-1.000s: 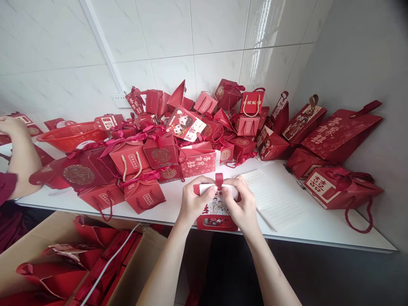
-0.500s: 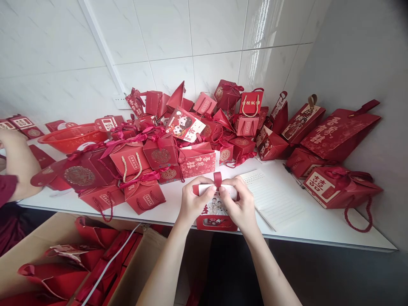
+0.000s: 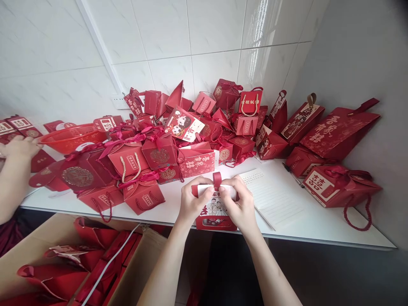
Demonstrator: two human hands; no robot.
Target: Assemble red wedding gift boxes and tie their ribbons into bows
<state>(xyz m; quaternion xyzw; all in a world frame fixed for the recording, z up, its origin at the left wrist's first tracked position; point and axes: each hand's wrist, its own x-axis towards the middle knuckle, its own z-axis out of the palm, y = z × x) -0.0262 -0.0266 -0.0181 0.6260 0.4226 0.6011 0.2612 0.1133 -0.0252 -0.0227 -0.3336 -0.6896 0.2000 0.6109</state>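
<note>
Both my hands pinch the top of a small red-and-white gift box (image 3: 215, 216) at the table's front edge. My left hand (image 3: 193, 202) grips the box's left top flap. My right hand (image 3: 242, 205) grips the right flap. Between the fingertips a red ribbon loop (image 3: 217, 179) stands up. The box front shows a cartoon couple, and its lower part hangs over the white table's (image 3: 318, 229) edge.
A heap of red gift boxes and bags (image 3: 159, 148) covers the table's back and left. A lined paper sheet (image 3: 274, 197) lies right of my hands. A cardboard carton (image 3: 140, 272) with red bags sits below left. Another person's hand (image 3: 19, 146) rests near a red basket (image 3: 72, 136).
My hands stay pinched on the box top with hardly any shift. The other person's hand at the far left has lowered and flattened toward the table.
</note>
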